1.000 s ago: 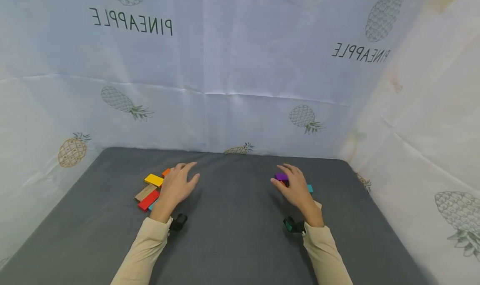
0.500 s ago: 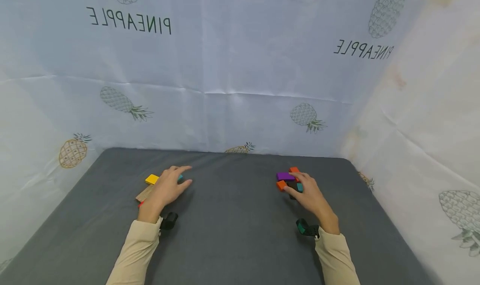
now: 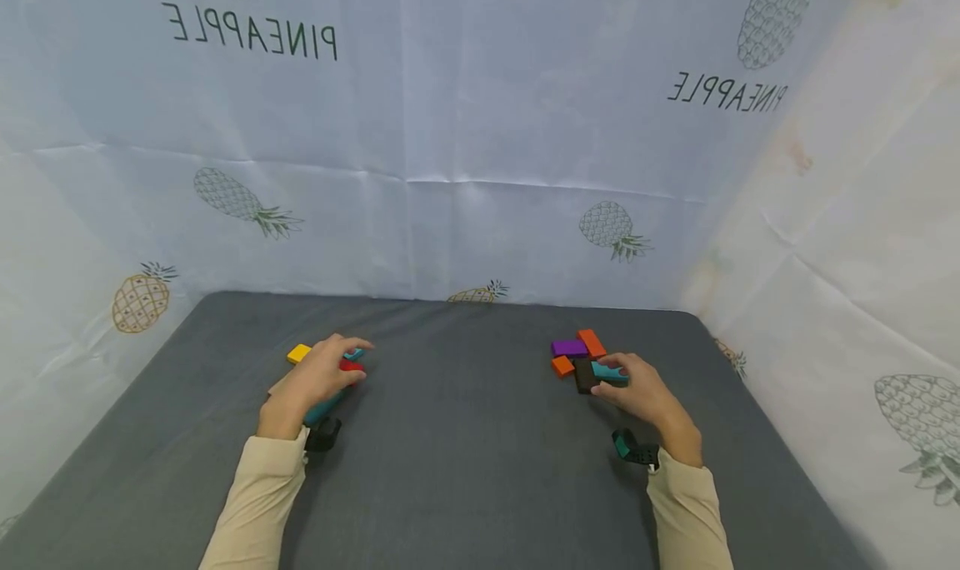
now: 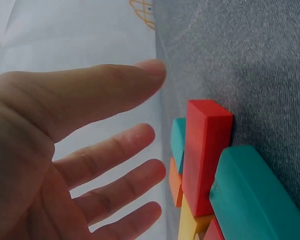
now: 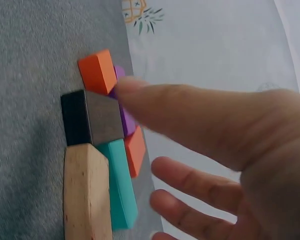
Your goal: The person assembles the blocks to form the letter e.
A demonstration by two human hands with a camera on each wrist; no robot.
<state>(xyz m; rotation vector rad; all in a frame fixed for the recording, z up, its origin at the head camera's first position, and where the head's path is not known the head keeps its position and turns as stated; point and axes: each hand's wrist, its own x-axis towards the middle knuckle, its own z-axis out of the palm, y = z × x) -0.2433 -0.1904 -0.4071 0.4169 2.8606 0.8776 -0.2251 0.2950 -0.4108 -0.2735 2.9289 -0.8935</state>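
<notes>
My left hand (image 3: 311,380) hovers over a cluster of coloured wooden blocks on the left, fingers spread and nothing in them. In the left wrist view a red block (image 4: 202,155) lies beside a large teal block (image 4: 255,195), past the fingertips. My right hand (image 3: 643,393) is over the right cluster, its thumb and fingers apart around the teal block (image 3: 609,372) in the head view. In the right wrist view a black block (image 5: 97,117), a teal block (image 5: 121,185) and a plain wood block (image 5: 87,192) lie by the thumb. The hand hides part of the cluster.
A yellow block (image 3: 298,353) shows beyond the left hand. Purple (image 3: 569,348) and orange blocks (image 3: 591,342) lie at the far side of the right cluster. The dark grey table (image 3: 465,437) ends at a pineapple-print curtain (image 3: 465,120).
Both hands have drawn back toward the person, the left slightly leftward, the right to the right. More of the right cluster now shows, and a red block appears by the left fingers.
</notes>
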